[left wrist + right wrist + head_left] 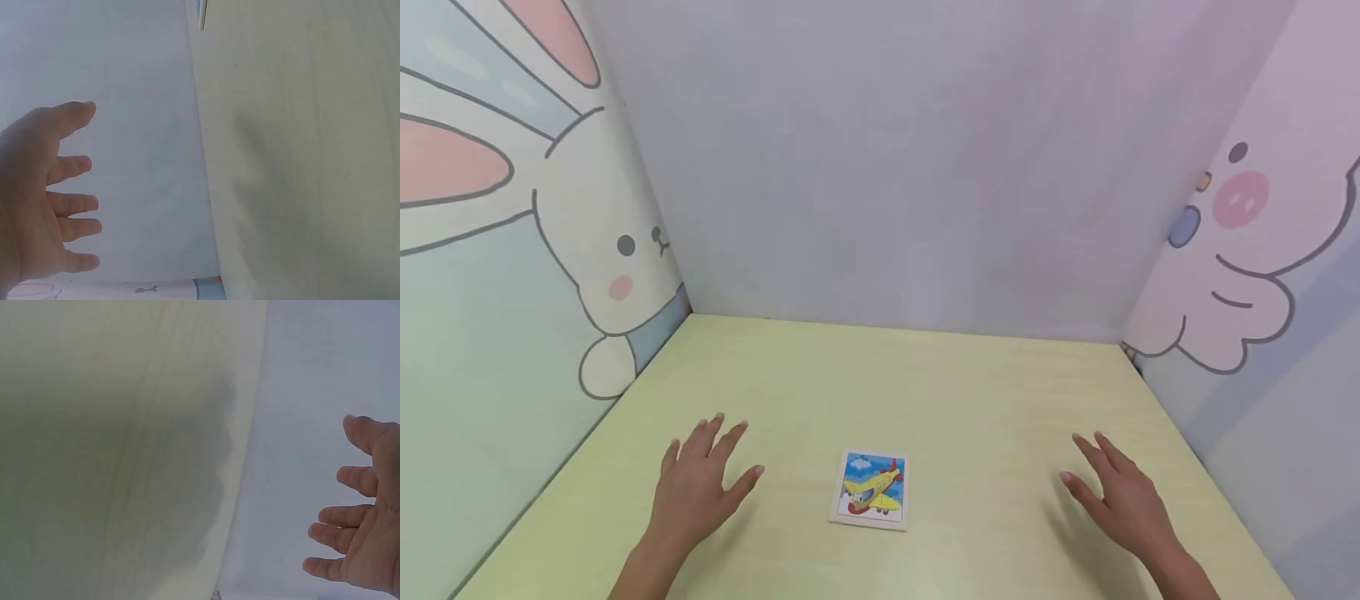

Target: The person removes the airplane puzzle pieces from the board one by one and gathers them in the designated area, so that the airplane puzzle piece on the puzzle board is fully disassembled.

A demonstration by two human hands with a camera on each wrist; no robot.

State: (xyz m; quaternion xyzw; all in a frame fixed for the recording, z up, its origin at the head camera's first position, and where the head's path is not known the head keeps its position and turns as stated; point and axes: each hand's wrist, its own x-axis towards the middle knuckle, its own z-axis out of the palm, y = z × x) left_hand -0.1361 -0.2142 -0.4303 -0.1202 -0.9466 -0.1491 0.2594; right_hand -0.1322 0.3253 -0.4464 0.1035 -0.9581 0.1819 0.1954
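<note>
A small square picture puzzle (870, 490) with a pale frame lies flat on the table, showing a yellow airplane with red parts against blue sky. To its left, my left hand (694, 492) hovers over the tabletop with fingers spread, holding nothing. My right hand (1120, 498) is held above the table on the other side, farther from the puzzle, and also holds nothing. Both wrist views show the palms bare, the left fingers (78, 204) and right fingers (344, 516) extended. Only a corner of the puzzle (202, 14) enters the left wrist view.
The pale yellow table (925, 383) meets a plain grey wall (895, 167) at the back. A side wall with a printed rabbit (602, 275) rises at the left, and one with a pink-cheeked white figure (1240, 275) at the right.
</note>
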